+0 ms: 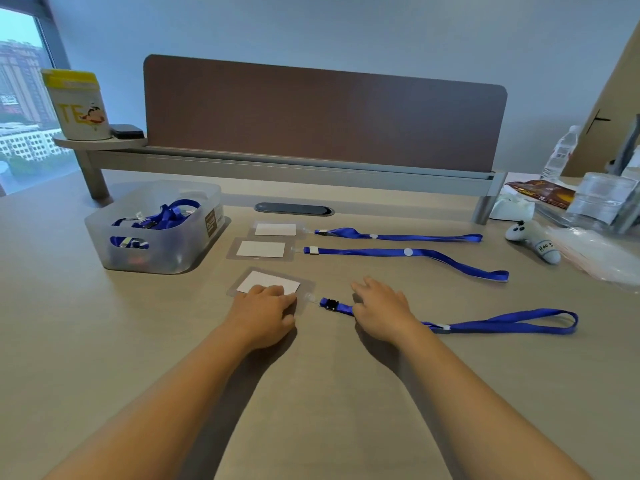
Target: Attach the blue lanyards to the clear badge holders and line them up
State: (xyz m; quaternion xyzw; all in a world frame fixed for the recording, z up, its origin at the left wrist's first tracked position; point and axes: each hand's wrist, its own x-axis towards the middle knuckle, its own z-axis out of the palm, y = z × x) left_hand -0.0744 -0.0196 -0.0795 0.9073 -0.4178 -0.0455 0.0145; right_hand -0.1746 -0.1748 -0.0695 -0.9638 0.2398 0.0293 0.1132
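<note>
Blue lanyard point(502, 322) runs hidden under the right hand point(379, 308).

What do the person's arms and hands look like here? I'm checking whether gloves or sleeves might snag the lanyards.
Both arms are bare from the bottom edge of the picture to the wrists: no sleeves show. The left hand and the right hand wear no gloves. No watch, bracelet or ring is visible on either, and no markings show.

The lanyards point(398, 237) are bright blue with white round beads; the nearest one has a black clip point(331, 303). The badge holders point(260, 249) are clear with white cards. The bin point(152, 251) is frosted, the divider point(325, 116) brown, the desk point(311, 393) beige, the can point(78, 105) white and yellow.
</note>
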